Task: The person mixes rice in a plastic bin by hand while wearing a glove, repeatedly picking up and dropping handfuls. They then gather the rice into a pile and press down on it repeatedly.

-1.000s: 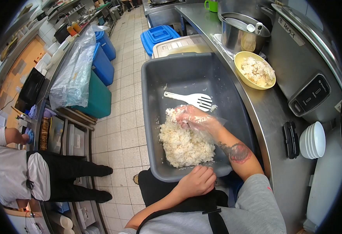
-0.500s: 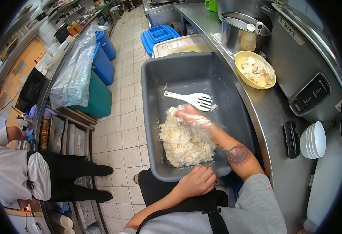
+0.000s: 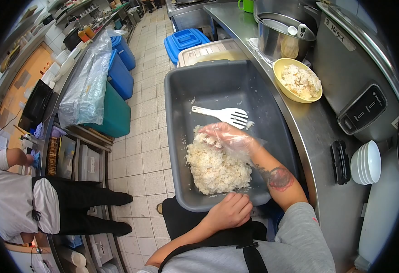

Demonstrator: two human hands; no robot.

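Note:
A heap of cooked white rice [image 3: 217, 170] lies in a deep grey plastic tub [image 3: 179, 136]. My right hand [image 3: 229, 136], in a clear plastic glove, is at the far side of the heap with its fingers curled round some rice. Bare and closed, my left hand [image 3: 231, 209] grips the tub's near rim. Beyond my right hand, a white slotted rice paddle [image 3: 229, 116] rests on the tub floor.
On the steel counter [image 3: 295, 118] to the right are a yellow bowl [image 3: 295, 98] of rice, a metal pot [image 3: 272, 43], a large cooker [image 3: 340, 68] and stacked white bowls [image 3: 365, 164]. Lidded bins [image 3: 190, 41] stand beyond the tub. A person [image 3: 17, 191] works at the left counter.
My right hand has lifted slightly and turned, showing rice in its curled fingers. My left hand stays in place at the rim.

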